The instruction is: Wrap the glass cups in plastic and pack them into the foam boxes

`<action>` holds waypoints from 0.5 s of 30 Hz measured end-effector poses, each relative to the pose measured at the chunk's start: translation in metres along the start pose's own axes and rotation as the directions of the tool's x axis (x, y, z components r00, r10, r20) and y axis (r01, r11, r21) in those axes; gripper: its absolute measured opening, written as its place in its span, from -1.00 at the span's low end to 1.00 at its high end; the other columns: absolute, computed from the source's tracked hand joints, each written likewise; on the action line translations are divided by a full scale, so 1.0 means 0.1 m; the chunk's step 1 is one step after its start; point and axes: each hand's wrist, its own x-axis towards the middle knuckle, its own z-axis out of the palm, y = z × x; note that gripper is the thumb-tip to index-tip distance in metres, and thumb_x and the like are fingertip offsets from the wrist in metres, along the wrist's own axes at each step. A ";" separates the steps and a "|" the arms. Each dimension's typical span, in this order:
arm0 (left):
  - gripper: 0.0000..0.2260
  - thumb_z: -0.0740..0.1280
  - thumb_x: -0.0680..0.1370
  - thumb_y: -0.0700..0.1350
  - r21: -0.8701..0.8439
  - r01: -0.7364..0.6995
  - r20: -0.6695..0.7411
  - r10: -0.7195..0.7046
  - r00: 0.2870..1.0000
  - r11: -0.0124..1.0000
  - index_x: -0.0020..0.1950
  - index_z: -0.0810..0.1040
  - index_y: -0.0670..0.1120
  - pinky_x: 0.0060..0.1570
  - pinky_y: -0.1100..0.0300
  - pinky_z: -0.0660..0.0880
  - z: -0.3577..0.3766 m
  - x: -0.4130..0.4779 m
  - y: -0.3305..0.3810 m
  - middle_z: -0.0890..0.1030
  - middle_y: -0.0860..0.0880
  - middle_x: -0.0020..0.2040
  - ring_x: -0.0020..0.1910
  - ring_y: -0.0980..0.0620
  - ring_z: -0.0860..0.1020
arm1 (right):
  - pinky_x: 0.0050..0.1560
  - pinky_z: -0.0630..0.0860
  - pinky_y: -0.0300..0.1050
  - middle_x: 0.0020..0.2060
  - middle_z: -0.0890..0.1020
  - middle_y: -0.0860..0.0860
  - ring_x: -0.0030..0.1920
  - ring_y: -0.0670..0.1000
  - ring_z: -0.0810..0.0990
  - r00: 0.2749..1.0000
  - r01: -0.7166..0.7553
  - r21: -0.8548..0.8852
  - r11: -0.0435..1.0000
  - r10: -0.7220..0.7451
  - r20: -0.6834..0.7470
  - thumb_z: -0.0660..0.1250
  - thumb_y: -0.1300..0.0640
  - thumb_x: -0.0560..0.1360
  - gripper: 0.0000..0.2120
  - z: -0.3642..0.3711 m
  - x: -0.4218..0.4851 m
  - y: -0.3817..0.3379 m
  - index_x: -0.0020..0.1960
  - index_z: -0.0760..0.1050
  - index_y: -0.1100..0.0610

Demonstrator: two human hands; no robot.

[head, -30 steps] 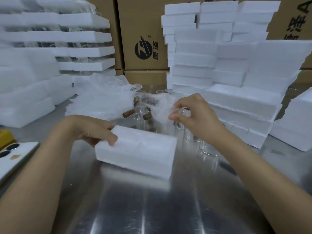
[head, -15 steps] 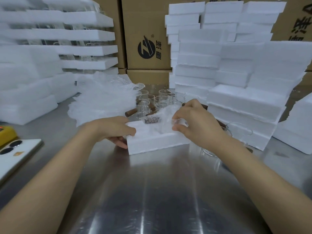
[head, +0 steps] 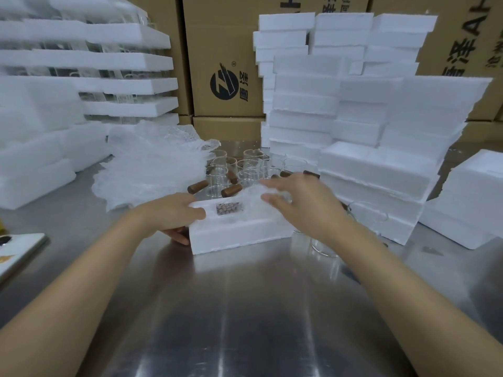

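A white foam box (head: 239,236) lies on the steel table (head: 245,317) in front of me. A glass cup wrapped in plastic (head: 245,204) sits in its top recess, and the brown handle shows through the wrap. My left hand (head: 168,213) grips the box's left end, thumb on top and fingers underneath. My right hand (head: 302,202) lies over the wrapped cup's right side with fingers stretched out, touching the plastic. Several bare glass cups with wooden handles (head: 245,172) stand just behind the box.
A heap of plastic wrap (head: 152,170) lies at the back left. Foam box stacks (head: 381,170) rise on the right and more foam stacks (head: 40,159) on the left. Cardboard cartons (head: 226,63) line the back. A phone (head: 16,251) lies at the left edge. More glasses (head: 367,213) stand under my right arm.
The foam box went from tilted up to flat on the table. My right hand brought the wrapped cup down into it and its pinch has loosened to outstretched fingers.
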 end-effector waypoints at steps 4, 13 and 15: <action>-0.74 0.25 0.57 -0.13 0.009 -0.008 0.006 0.008 1.000 1.000 0.25 0.47 -0.13 -0.14 0.00 0.65 0.00 0.01 0.02 0.51 -0.25 0.16 -0.14 -0.06 0.52 | 0.22 0.27 0.05 0.23 0.57 0.06 0.27 0.16 0.40 0.890 -0.162 -0.226 0.961 0.044 -0.454 0.29 0.26 0.51 -0.64 -0.35 0.05 0.31 0.29 0.52 0.06; -0.74 0.24 0.58 -0.11 0.034 -0.009 0.003 0.009 1.000 0.999 0.25 0.47 -0.13 -0.16 0.03 0.65 0.00 0.05 -0.01 0.53 -0.28 0.18 -0.11 -0.08 0.56 | 0.48 -0.02 0.14 0.17 0.56 0.07 0.27 0.16 0.41 0.893 -0.449 -0.431 0.782 0.393 -0.219 0.37 0.20 0.45 -0.43 -0.40 0.02 0.75 0.42 0.33 0.02; -0.76 0.25 0.58 -0.11 0.042 -0.010 0.002 0.010 1.000 0.999 0.22 0.47 -0.15 -0.17 0.03 0.65 0.01 0.06 -0.01 0.54 -0.28 0.15 -0.12 -0.08 0.55 | 0.47 0.06 0.10 0.14 0.58 0.07 0.24 0.16 0.44 0.890 -0.454 -0.417 0.787 0.380 -0.252 0.32 0.30 0.42 -0.42 -0.39 0.01 0.75 0.40 0.37 0.01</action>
